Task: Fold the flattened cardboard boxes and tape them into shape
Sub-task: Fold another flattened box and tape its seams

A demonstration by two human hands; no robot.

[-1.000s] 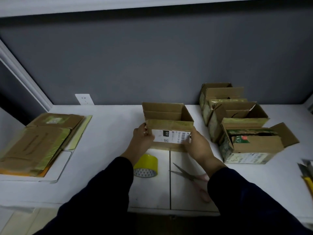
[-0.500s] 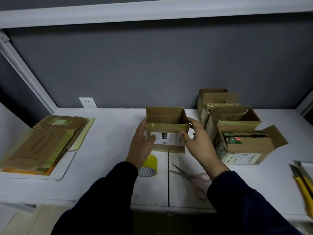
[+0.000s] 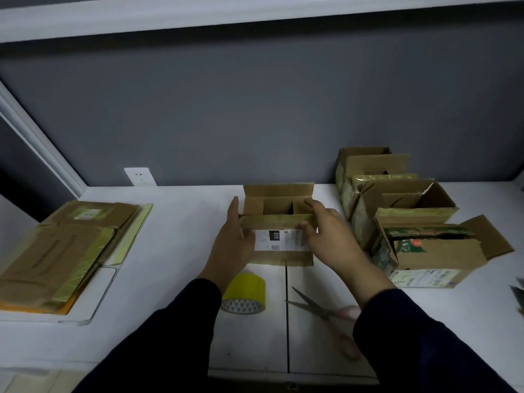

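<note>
A small open-topped cardboard box (image 3: 279,207) with a white label on its near face stands on the white table (image 3: 181,251). My left hand (image 3: 234,239) holds its left side, thumb on the near face. My right hand (image 3: 326,234) grips its right near corner, fingers over the rim and thumb on the label. A roll of yellow tape (image 3: 245,293) lies just under my left wrist. Pink-handled scissors (image 3: 326,310) lie by my right forearm. A stack of flattened boxes (image 3: 62,251) sits at the left.
Three folded open boxes (image 3: 397,202) stand in a row at the right, the nearest one (image 3: 436,256) with green print inside. A grey wall with a socket (image 3: 140,176) closes the back. A white shelf edge runs overhead.
Both hands have slid from the near face of the box to its sides and rim. The box has shifted a little away from me.
</note>
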